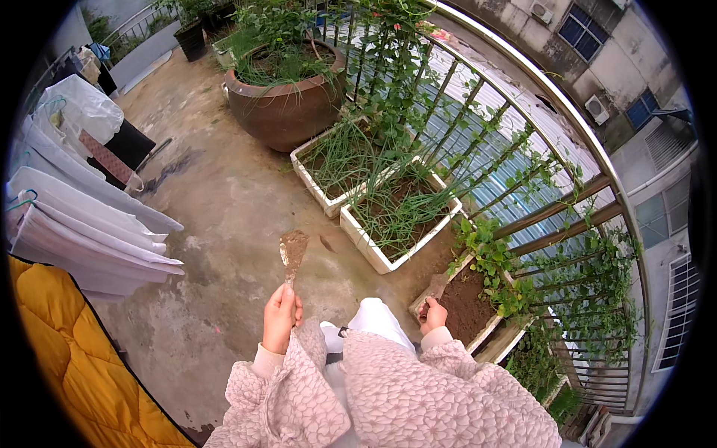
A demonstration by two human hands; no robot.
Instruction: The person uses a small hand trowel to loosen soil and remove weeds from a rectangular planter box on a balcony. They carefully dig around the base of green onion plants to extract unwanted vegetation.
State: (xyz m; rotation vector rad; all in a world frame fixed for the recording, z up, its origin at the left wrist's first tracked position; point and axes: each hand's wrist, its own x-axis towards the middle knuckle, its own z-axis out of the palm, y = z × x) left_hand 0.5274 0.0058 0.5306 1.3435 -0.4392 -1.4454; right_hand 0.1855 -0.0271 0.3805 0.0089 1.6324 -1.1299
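My left hand [282, 313] is closed round the handle of a soil-caked putty knife or scraper [293, 250], its flared blade pointing away from me over the concrete floor. At the near left side of a planter box of bare brown soil [468, 302], my right hand [433, 315] grips what looks like a second flat-bladed tool [436, 286], also coated with soil. Its handle is hidden in my fingers. Leafy vines grow along the far side of that box.
Two white foam boxes of green onions [367, 246] [313, 193] and a large brown clay pot [285, 109] stand ahead. A metal railing [602, 151] with climbing vines curves along the right. Hanging white cloths [95, 229] and a yellow quilted cloth [73, 358] are on the left.
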